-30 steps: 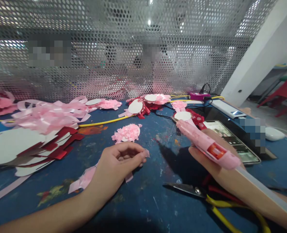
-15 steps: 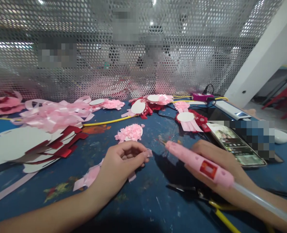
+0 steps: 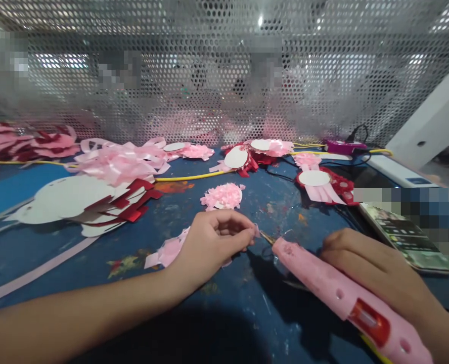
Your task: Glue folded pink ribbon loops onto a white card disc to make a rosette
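My left hand [image 3: 213, 237] is pinched shut on a small piece of pink ribbon [image 3: 257, 230], whose end sticks out past the fingertips. In my right hand [image 3: 376, 263] is a pink glue gun [image 3: 319, 280] with a red window; its metal nozzle points left and is at or very near the ribbon end. Contact is too small to tell. Just beyond my left hand lies a ruffled pink rosette [image 3: 222, 194]. Pink ribbon strips [image 3: 169, 250] lie on the table, partly behind the left wrist. Scissors beneath the glue gun are mostly hidden.
White card shapes with red strips [image 3: 69, 199] and a heap of pink ribbon [image 3: 122, 159] lie at left. Several rosettes with white discs [image 3: 313, 178] stand along the back. A phone [image 3: 410, 235], a yellow cable [image 3: 194, 177] and a perforated metal screen [image 3: 209, 101] border the area.
The glue gun's nozzle has come to the ribbon end at my left fingertips, and the gun now covers most of the scissors. My view has shifted left.
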The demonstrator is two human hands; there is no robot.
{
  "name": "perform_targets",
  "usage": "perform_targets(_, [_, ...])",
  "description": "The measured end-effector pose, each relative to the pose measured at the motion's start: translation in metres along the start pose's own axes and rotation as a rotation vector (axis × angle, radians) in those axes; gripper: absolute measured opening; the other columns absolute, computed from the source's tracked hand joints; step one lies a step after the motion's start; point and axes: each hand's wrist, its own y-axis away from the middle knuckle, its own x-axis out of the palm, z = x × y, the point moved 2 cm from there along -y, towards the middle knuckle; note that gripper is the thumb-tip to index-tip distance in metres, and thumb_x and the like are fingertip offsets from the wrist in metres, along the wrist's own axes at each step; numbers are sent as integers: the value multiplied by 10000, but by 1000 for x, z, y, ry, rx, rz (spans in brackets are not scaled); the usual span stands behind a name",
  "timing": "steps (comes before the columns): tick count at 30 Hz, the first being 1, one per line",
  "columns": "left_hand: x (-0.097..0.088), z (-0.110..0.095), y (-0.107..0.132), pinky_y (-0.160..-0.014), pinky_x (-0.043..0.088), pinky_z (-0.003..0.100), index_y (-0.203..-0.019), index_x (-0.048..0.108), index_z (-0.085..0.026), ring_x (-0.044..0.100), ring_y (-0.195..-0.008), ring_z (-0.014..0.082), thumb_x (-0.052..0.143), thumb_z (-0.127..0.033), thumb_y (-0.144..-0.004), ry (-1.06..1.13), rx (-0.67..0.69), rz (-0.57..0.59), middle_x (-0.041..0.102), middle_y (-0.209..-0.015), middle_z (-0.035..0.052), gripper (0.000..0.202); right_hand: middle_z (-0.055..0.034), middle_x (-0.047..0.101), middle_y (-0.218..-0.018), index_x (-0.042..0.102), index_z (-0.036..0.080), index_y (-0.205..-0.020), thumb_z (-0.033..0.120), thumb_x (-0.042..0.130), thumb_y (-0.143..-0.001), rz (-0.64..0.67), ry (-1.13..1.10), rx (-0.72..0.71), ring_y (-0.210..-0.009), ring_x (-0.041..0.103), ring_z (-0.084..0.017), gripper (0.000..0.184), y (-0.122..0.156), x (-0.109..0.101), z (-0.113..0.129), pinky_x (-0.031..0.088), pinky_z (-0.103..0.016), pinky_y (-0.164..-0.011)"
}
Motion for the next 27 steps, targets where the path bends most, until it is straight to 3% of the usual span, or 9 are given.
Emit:
perform_targets(6, [1,1,0,-363,375,150,-714,685,-163,543,-477,92,686,-288,-694,-23,5,11,673,-601,12,126,-66,587,-767,538,217,-915,179,332,-962,-13,-4,-71,-692,534,-193,214,-2,-7,2,376,-329,-563])
perform_targets(11, [2,0,1,-361,362,140,-707,689,-160,545,-480,78,690,-285,-705,-36,34,15,677,-611,10,125,-41,531,-670,518,201,-828,201,360,-954,51,2,-57,-594,448,-178,202,-4,-4,3,321,-321,-522])
perform_targets(15, [2,1,1,-366,357,139,-702,682,-156,524,-458,63,689,-279,-717,-40,31,25,669,-600,2,123,-36,502,-692,547,184,-865,240,420,-937,71,-15,5,-618,415,-181,157,0,3,0,294,-325,-548])
perform_targets(27, [2,-1,2,-371,359,113,-715,664,-140,486,-433,26,665,-201,-736,-37,30,55,646,-581,-30,64,-25,459,-664,481,193,-709,194,405,-929,43,13,-30,-599,377,-173,232,0,0,1,251,-324,-540])
